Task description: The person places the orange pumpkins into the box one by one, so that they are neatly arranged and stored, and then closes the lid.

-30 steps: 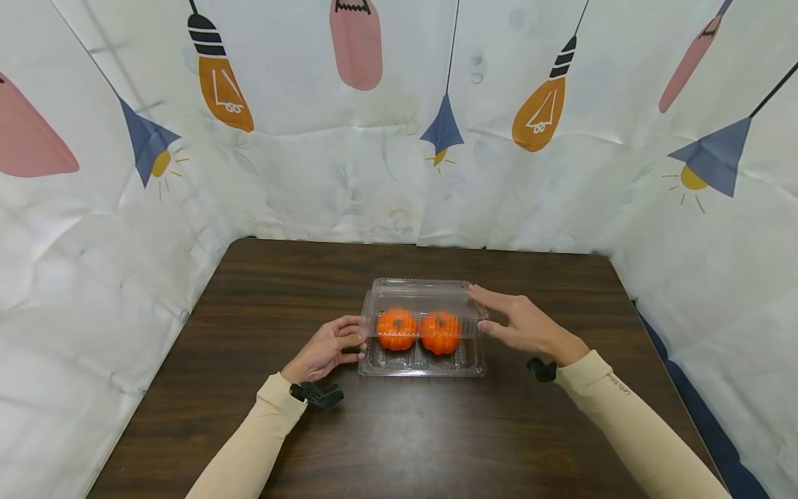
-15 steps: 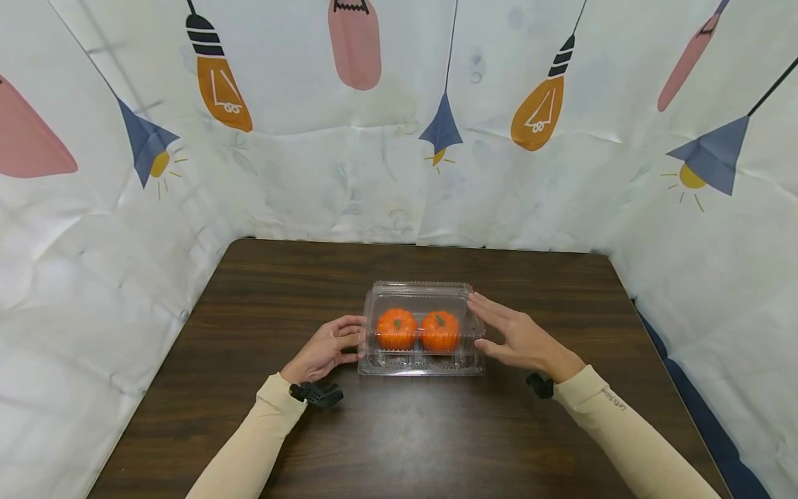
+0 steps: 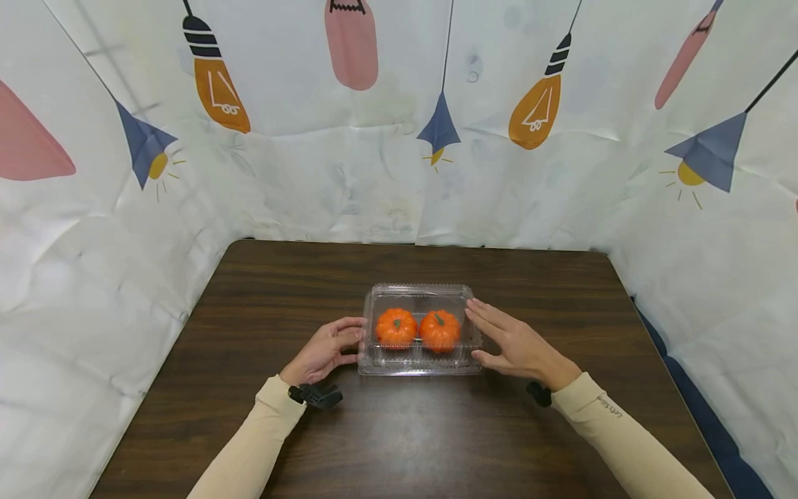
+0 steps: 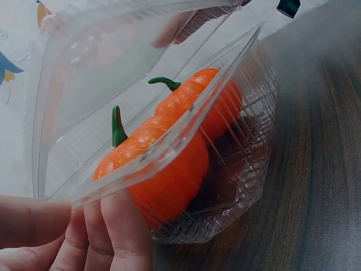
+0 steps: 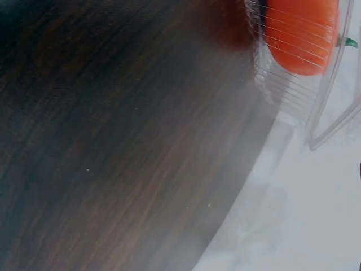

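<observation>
A clear plastic clamshell container [image 3: 380, 367] lies on the table, with its hinged lid [image 4: 93, 70] tilted over the base and still raised at the front. Inside, a left orange toy pumpkin [image 3: 396, 328] and a right orange toy pumpkin [image 3: 439, 331] sit side by side, each with a green stem. My left hand [image 3: 325, 350] pinches the container's left edge, thumb on one side of the rim and fingers beneath it. At the lid's right side, my right hand [image 3: 520, 343] touches it with nearly straight fingers, thumb spread toward the front. The right wrist view leaves this hand out.
The dark wooden table [image 3: 299, 277] extends around the container. Behind it and at both sides hangs a white printed cloth [image 3: 299, 187]. Dark blue fabric [image 3: 704, 409] shows past the table's right edge.
The lid has come down and forward over the pumpkins. My right hand has moved with it, slightly toward me and left. My left hand has stayed at the container's left edge.
</observation>
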A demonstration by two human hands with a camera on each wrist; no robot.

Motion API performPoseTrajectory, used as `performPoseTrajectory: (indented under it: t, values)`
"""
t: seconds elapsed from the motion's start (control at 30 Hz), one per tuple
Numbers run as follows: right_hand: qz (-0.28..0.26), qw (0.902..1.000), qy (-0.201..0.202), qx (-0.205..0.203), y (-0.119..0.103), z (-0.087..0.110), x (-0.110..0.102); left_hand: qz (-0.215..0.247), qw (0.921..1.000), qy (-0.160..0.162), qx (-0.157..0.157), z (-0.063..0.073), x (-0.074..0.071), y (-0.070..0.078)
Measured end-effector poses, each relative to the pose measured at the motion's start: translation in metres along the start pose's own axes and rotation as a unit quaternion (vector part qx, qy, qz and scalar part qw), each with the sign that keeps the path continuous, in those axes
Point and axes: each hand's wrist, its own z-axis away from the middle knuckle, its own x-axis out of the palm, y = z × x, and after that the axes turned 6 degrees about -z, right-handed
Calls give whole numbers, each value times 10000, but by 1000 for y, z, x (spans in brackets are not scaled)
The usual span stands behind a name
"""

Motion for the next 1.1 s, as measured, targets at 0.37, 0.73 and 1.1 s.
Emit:
performPoseTrajectory:
  t: [0.37,0.73,1.1]
  values:
    - [426,9984,159,-328,-1,3,7,112,9996,101,-235,11,3,-2]
    - [708,9965,97,-425,1,5,12,63,9986,-446,-286,27,5,-6]
    - [778,9964,17,-326,-1,8,13,-78,9962,-825,-265,34,8,-12]
